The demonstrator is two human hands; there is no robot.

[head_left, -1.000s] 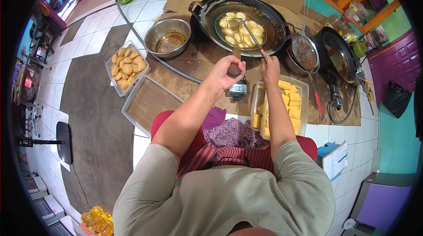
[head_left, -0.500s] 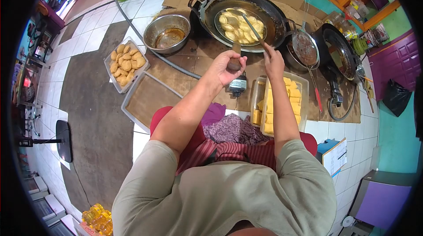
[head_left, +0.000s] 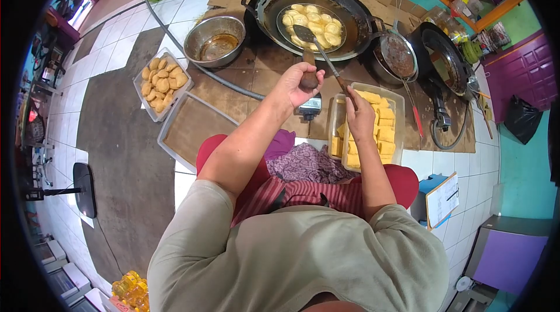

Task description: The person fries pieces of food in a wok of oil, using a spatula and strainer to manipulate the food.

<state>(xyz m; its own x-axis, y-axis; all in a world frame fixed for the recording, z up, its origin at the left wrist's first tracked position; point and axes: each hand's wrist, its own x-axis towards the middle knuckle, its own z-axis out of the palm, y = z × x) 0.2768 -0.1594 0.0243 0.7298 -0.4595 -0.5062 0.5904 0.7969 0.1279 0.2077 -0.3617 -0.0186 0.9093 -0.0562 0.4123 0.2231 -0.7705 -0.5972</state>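
Fingers of the left hand (head_left: 297,84) are curled tight round the wooden skimmer handle (head_left: 310,73); fingers of the right hand (head_left: 360,115) are closed on the end of the spatula (head_left: 322,55). Landmark is the wok (head_left: 361,20).

On the near side of the wok, under the right hand, sits a clear tub of yellow blocks (head_left: 382,131). Left of the wok is a steel bowl (head_left: 217,41), and further left and nearer, a tray of fried pieces (head_left: 161,81) beside an empty tray (head_left: 195,131). A grey hose (head_left: 221,79) runs along the floor, passing just in front of the steel bowl.

Inside the wok, the round skimmer (head_left: 309,23) holds pale fried pieces (head_left: 318,20); the spatula blade rests at its near edge. Right of the wok sit a mesh strainer (head_left: 398,55) and a second dark pan (head_left: 446,64).

Risks, as judged: the skimmer is full, so a tilt of the long handle could drop pieces back and splash hot oil at the bare forearms. The spatula is gripped far out at its end, so a slip could flick oil or knock pieces over the rim. The open tub lies right under the right arm, so drips could land in it.
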